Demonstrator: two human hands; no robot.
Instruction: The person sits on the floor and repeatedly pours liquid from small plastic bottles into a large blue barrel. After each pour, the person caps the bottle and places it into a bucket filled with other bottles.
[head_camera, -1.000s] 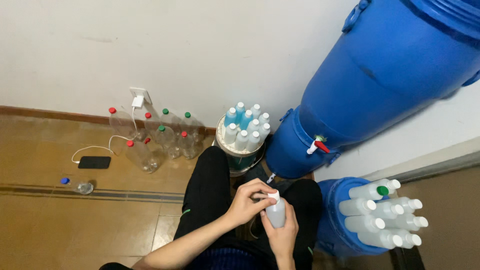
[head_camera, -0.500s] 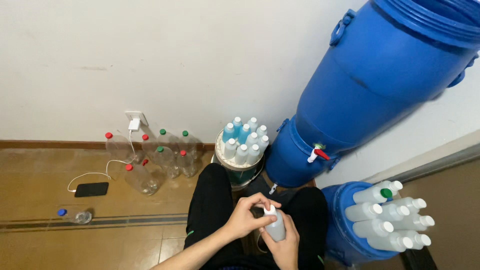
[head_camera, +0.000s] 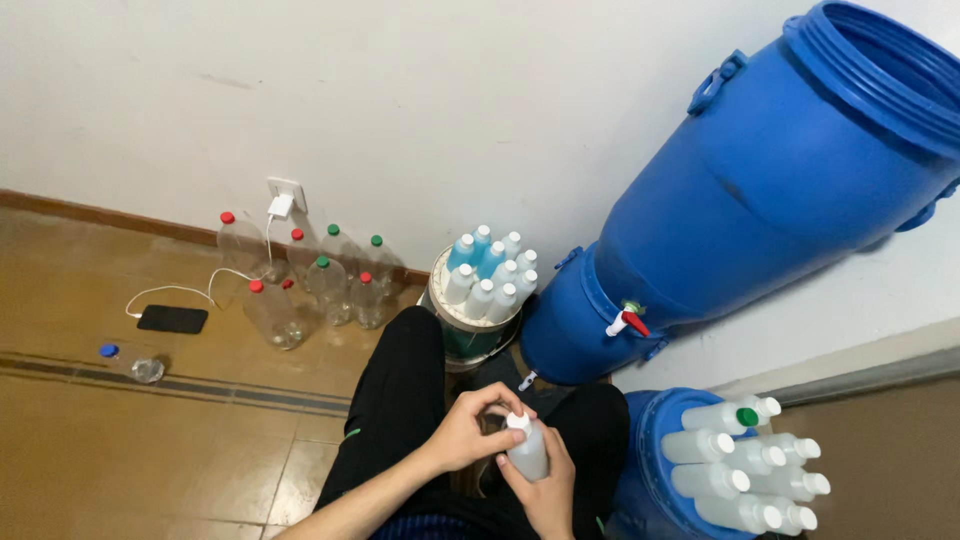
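A seated person, seen from above, works on a small translucent plastic bottle (head_camera: 528, 455) over the lap. The right hand (head_camera: 545, 490) is wrapped around the bottle's body from below, gripping it upright with its long axis tilted slightly away from the viewer. The left hand (head_camera: 472, 432) comes in from the left, its fingers (head_camera: 500, 400) curled closed over the white cap (head_camera: 517, 422); whether the cap is being tightened or loosened cannot be told from this angle. The bottle sits between both hands, the cap end nearer the left, the base seated in the right palm.

Around the knees, on the wooden floor (head_camera: 120, 450), stand the other vessels. A pale bucket (head_camera: 450, 320) straight ahead holds a cluster of similar smooth bottles, some bluish, all white-capped. To the right a blue tub (head_camera: 640, 480) carries more lying bottles, one with a green cap. A large ribbed blue drum (head_camera: 780, 200) leans against the white wall, a small red-and-white tap (head_camera: 626, 321) at its lower end. Further left are clear soft-drink bottles (head_camera: 310, 275) with red and green caps, and a black phone (head_camera: 172, 319) on a white charging cable.
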